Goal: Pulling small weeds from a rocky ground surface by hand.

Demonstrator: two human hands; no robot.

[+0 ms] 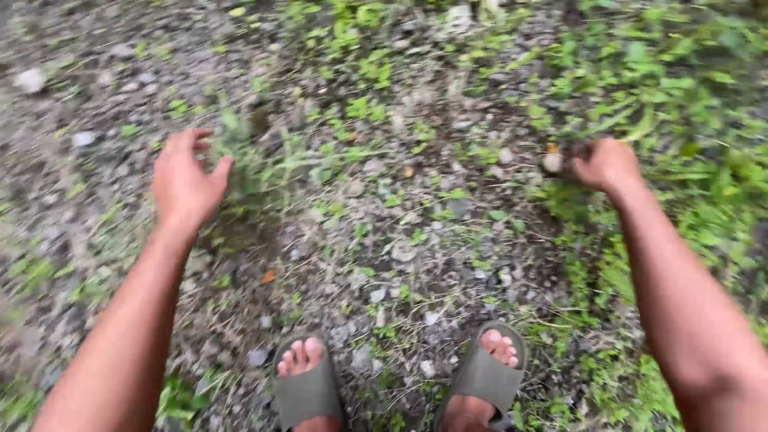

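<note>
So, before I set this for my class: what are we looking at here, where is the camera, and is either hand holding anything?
There is no machine here, only a person. The one picture comes from a camera worn on that person's head, looking straight down, so both arms reach in from the bottom edge. The left hand is open, fingers spread, right at a tuft of weeds; the picture is blurred, so I cannot tell whether it touches them. The right hand is curled shut over something dark and blurred that I cannot make out. Below are the person's feet in olive slide sandals. The ground is gravelly soil with small stones and patches of low green plants, thicker on the right.
</note>
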